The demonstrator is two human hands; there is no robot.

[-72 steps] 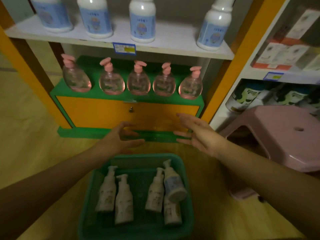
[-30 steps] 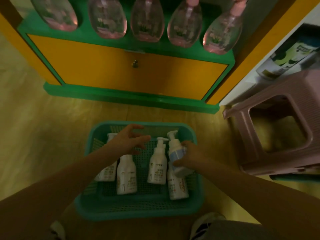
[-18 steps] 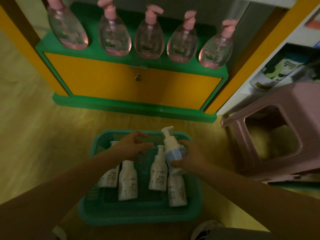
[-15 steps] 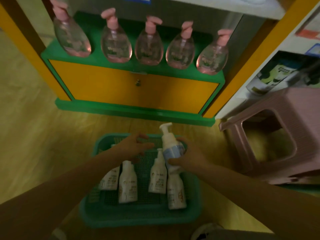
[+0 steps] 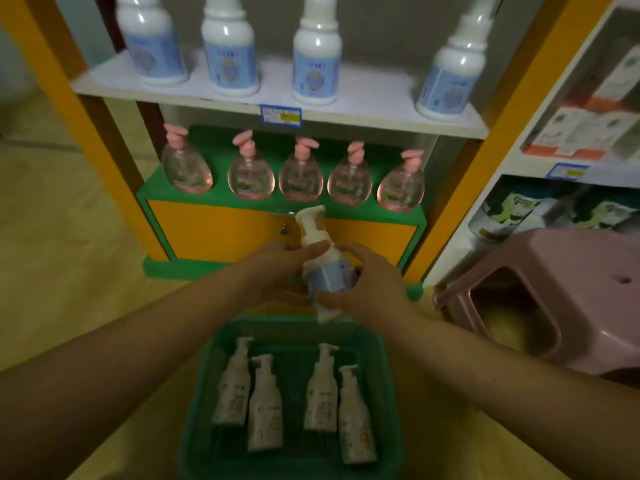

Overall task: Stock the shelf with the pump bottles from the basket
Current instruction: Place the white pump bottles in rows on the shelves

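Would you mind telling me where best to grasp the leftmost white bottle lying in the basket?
Probably around the body of the leftmost bottle, from above. It lies flat, pump toward the shelf, beside a second bottle, leaving finger room on its left by the basket wall.

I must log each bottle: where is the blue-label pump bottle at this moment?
In the head view, centre: the blue-label pump bottle is held between left hand and right hand, above the green basket.

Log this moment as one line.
phase: lift | both hands: left hand, right hand on blue-label pump bottle | above basket | four bottles inside
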